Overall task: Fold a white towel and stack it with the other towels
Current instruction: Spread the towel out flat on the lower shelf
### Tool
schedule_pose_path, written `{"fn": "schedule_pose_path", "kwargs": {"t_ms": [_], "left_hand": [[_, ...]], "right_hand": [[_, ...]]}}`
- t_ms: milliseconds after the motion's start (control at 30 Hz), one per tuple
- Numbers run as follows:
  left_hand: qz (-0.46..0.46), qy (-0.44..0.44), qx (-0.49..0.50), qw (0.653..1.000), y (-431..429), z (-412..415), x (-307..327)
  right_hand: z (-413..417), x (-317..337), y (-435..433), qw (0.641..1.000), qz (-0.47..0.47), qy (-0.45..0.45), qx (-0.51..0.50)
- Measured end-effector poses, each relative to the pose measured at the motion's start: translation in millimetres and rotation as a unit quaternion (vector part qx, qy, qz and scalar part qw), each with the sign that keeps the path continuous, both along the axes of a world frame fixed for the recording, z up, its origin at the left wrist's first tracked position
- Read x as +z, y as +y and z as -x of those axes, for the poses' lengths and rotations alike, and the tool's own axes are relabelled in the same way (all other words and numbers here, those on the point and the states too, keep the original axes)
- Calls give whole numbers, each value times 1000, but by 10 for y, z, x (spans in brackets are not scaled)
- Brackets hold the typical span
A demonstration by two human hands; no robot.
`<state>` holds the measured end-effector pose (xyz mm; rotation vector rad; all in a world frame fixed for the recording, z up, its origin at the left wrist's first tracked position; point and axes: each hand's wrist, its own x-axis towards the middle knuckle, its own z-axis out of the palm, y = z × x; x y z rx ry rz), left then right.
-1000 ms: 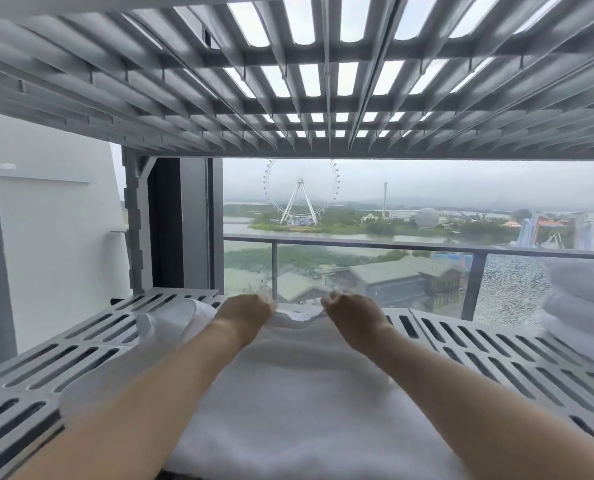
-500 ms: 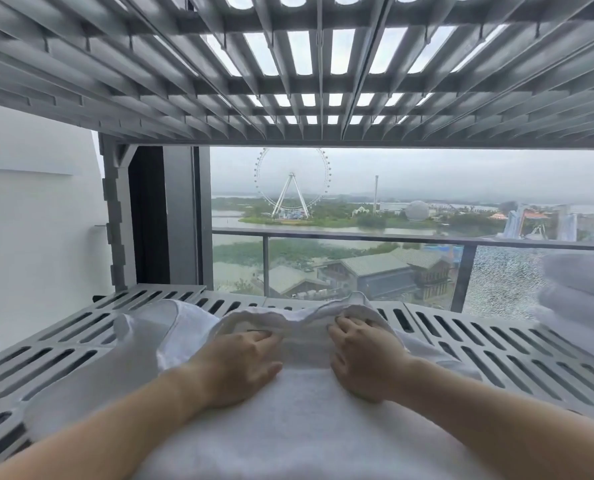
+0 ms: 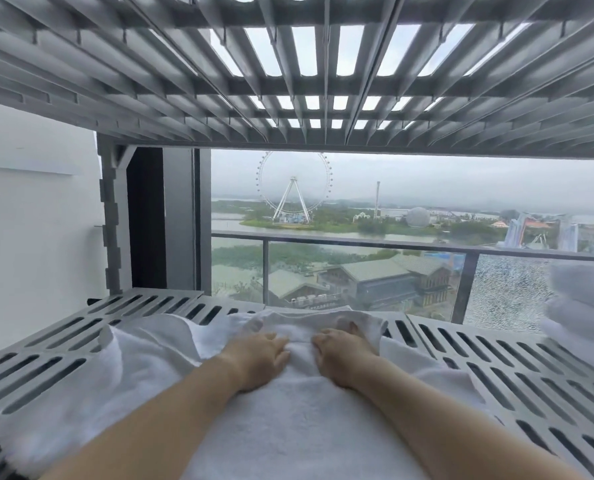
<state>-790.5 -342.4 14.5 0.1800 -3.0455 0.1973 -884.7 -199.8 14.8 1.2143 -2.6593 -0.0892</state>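
Note:
A white towel [image 3: 288,420] lies spread over the grey slatted shelf [image 3: 496,368] in front of me, its far part bunched and doubled back toward me. My left hand [image 3: 259,362] and my right hand [image 3: 344,358] rest palm down side by side on the towel's middle. Their fingers curl into the folded-over edge, with a small ridge of cloth between them. A stack of folded white towels [image 3: 581,306] stands on the shelf at the far right, partly cut off by the frame.
A second slatted shelf [image 3: 288,81] hangs low overhead. A white wall [image 3: 36,237] closes the left side. Behind the shelf runs a glass balcony railing [image 3: 357,244]. Bare slats show left and right of the towel.
Both hands have drawn the towel's far edge back toward me, laying it over the middle. The hands now sit nearer to me and lower on the cloth.

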Motion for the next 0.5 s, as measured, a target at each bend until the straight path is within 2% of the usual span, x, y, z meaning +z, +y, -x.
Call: {"fn": "schedule_pose_path", "kwargs": {"t_ms": [200,400,500], "left_hand": [[29,-7,-14,999,82,-177,40],[19,-17,-4,1000,179,-321,8],[-2,17,-9,1000,184,-382,-4]], "right_hand": [[228,37,245,996,7,-73,59],[131,91,278,995,38,-41,84],[-103,77,155,984,89,-110,110]]}}
